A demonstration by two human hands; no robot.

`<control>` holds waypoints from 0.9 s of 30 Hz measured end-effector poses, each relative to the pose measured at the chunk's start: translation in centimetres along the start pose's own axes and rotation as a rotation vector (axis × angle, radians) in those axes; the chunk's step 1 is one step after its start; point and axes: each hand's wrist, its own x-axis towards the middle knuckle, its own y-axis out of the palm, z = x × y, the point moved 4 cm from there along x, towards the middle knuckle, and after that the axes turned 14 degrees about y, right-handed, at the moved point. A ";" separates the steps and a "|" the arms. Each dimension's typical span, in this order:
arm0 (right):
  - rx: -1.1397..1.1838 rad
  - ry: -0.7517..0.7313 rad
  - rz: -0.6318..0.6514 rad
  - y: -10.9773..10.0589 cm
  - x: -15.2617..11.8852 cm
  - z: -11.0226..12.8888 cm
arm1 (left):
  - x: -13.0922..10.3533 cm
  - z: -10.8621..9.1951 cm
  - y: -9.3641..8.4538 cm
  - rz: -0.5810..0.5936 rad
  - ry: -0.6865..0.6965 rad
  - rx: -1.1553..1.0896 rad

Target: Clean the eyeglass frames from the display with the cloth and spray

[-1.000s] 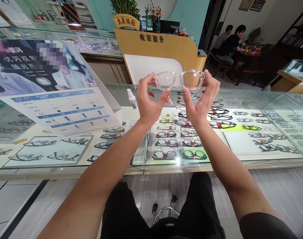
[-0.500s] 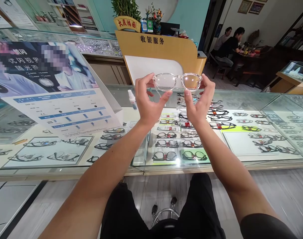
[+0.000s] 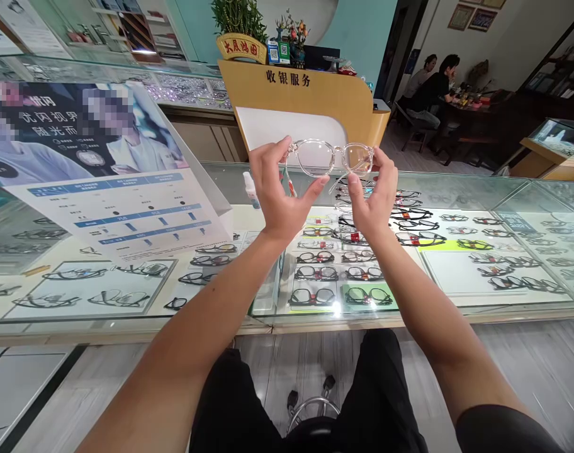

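Observation:
A pair of clear-framed eyeglasses [image 3: 315,157] is held up over the glass display counter. My left hand [image 3: 282,192] grips its left end between thumb and fingers. On the right end, my right hand [image 3: 374,192] holds the frame the same way. The glasses are turned at an angle, and a thin clear temple shows below the right lens. A small red and white mark shows beside my left hand's fingers. Behind my left hand stands a small white bottle [image 3: 250,189]. Rows of dark-framed glasses [image 3: 316,272] lie under the glass below my hands.
A large printed card [image 3: 140,201] stands on the counter at the left. Beyond the display counter [image 3: 457,318] is a wooden cashier desk [image 3: 296,91] with plants on it. Two people sit at a table at the back right. A wheeled stool base is between my legs.
The glasses have turned, with the right end shifting left and the right lens looking narrower. My right hand has moved slightly left with them. A temple now shows below the right lens.

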 end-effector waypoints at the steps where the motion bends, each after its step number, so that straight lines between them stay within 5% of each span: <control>1: -0.007 0.006 0.002 0.0 0.0 0.0 | 0.0 0.1 0.0 0.013 -0.016 0.007; 7: -0.013 0.008 -0.004 0.1 0.0 -0.2 | -0.2 0.1 0.1 0.033 0.054 0.008; 15: 0.035 0.044 -0.009 0.0 0.1 -0.1 | -0.6 0.4 0.5 0.089 -0.116 -0.099; 27: 0.046 0.062 -0.037 -0.4 0.2 0.8 | -0.7 0.6 0.7 0.083 -0.122 -0.150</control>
